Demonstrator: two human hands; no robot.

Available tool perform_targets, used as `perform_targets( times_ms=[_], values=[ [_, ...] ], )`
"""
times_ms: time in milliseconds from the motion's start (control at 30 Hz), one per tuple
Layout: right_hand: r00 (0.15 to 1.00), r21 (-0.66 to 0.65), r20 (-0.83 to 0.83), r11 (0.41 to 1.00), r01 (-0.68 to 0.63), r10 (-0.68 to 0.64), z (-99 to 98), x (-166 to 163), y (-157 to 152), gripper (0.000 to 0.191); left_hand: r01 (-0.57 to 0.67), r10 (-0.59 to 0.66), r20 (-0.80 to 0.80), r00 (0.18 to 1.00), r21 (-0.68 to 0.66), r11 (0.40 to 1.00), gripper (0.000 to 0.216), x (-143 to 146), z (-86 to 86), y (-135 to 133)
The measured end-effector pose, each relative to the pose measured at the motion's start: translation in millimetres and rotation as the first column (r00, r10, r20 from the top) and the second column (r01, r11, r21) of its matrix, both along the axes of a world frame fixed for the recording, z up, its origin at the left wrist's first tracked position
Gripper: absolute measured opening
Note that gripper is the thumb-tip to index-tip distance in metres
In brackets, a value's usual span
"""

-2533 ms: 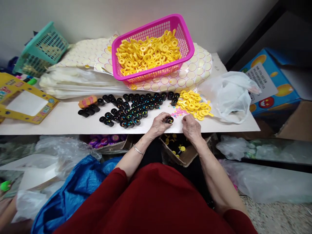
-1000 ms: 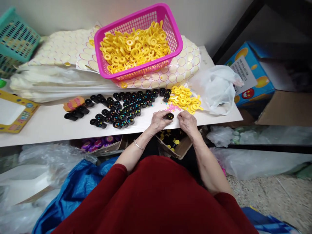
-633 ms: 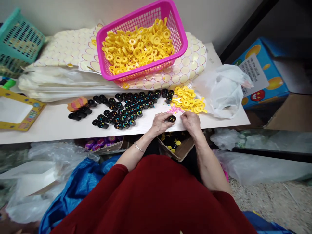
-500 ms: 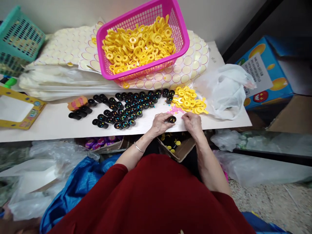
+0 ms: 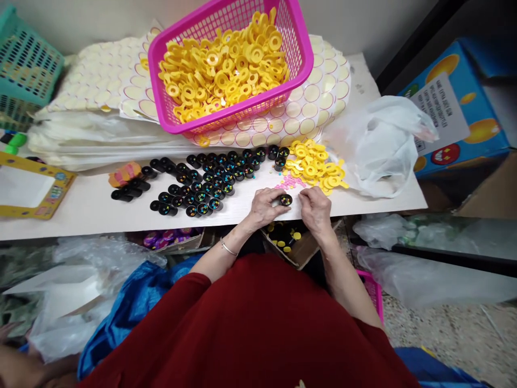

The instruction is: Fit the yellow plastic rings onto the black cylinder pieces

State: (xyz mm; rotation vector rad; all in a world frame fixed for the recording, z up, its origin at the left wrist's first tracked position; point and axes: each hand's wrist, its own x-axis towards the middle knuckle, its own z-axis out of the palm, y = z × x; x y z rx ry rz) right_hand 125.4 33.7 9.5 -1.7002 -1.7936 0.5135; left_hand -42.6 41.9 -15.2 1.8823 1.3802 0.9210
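- The small black cylindrical cup, probably plastic, (image 5: 286,200) was near the table's front edge, its open mouth facing up, with a few bright specks inside.
- The left hand (image 5: 264,208) gripped this cup from its left side, between thumb and fingers.
- The right hand (image 5: 316,209) was just to the right, apart from the cup, its fingers curled closed; whether anything was pinched between them could not be told.
- The step in hand appeared to be work on this single cup, the left hand steadying it; the next move seemed to call for a firm, level hold, since tilting could spill the loose bits.
- Small round pink pellets (image 5: 291,182) lay scattered just behind the cup, within easy reach of both hands.
- Beyond them, to the right, was a pile of yellow ring-shaped pieces with tabs (image 5: 313,167).
- To the left, similar black cups (image 5: 208,188) crowded the pale, flat table (image 5: 84,205), many holding multicoloured bits.
- Farther back, a bright pink plastic mesh basket (image 5: 302,37) held more yellow pieces.
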Motion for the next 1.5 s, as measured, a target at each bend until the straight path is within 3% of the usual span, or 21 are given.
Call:
perform_targets(
  times_ms=[100, 200, 400, 633, 833, 967, 1033, 1167, 1267, 1367, 1433, 1500],
  values=[
    [0.987, 0.052, -0.106, 0.992, -0.116, 0.121, 8.0, -5, -6, 0.016, 0.001, -0.001, -0.025, 1.0, -0.001, 1.0, 0.035, 2, 2.9, -1],
    [0.977, 0.071, -0.08, 0.979, -0.191, 0.196, 12.1, -9, -8, 0.018, 0.009, -0.008, -0.027, 1.0, 0.004, 1.0, 0.031, 3, 3.9, -1],
    [0.955, 0.143, 0.138, 0.949, -0.283, 0.264, 14.8, -11, -6, 0.025, 0.017, -0.015, -0.064, 0.998, 0.026, 1.0, 0.028, 3, 4.2, -3],
    [0.884, 0.073, 0.359, 0.935, -0.347, 0.3, 25.4, -17, -4, 0.027, 0.028, -0.023, -0.059, 0.998, 0.086, 0.996, 0.021, 1, 2.6, -3],
    [0.765, 0.097, 0.566, 0.898, -0.43, 0.306, 31.9, -31, -8, 0.025, 0.069, -0.066, -0.025, 0.997, 0.119, 0.99, 0.011, 1, 2.6, -3],
    [0.75, 0.067, 0.551, 0.876, -0.478, 0.367, 33.3, -27, -6, 0.026, 0.064, -0.06, -0.036, 0.998, 0.108, 0.992, 0.012, 1, 2.7, -2],
    [0.78, 0.049, 0.479, 0.875, -0.482, 0.402, 31.7, -22, -2, 0.027, 0.063, -0.058, -0.047, 0.997, 0.102, 0.993, 0.011, 1, 3.5, -2],
    [0.896, 0.034, 0.148, 0.903, -0.428, 0.419, 25.4, -10, 4, 0.021, 0.06, -0.056, -0.044, 0.997, 0.093, 0.994, 0.018, 3, 4.1, -1],
    [0.936, 0.032, -0.085, 0.94, -0.34, 0.341, 20.0, -1, 3, 0.015, 0.044, -0.041, -0.044, 0.998, 0.076, 0.996, 0.023, 3, 1.8, -1],
    [0.992, 0.067, -0.116, 0.996, -0.05, 0.058, 13.5, 13, 1, 0.016, 0.021, -0.017, -0.054, 0.998, 0.07, 0.997, 0.029, 2, -1.4, -1],
    [0.984, 0.105, -0.062, 0.98, 0.171, -0.165, 8.1, 24, 2, 0.02, 0.006, -0.003, -0.048, 0.999, 0.075, 0.997, 0.031, 2, -3.1, -1],
    [0.952, 0.123, 0.004, 0.945, 0.302, -0.305, 3.2, 35, 4, 0.024, -0.008, 0.01, -0.029, 1.0, 0.08, 0.997, 0.033, 2, -4.6, 0]
  ],
)
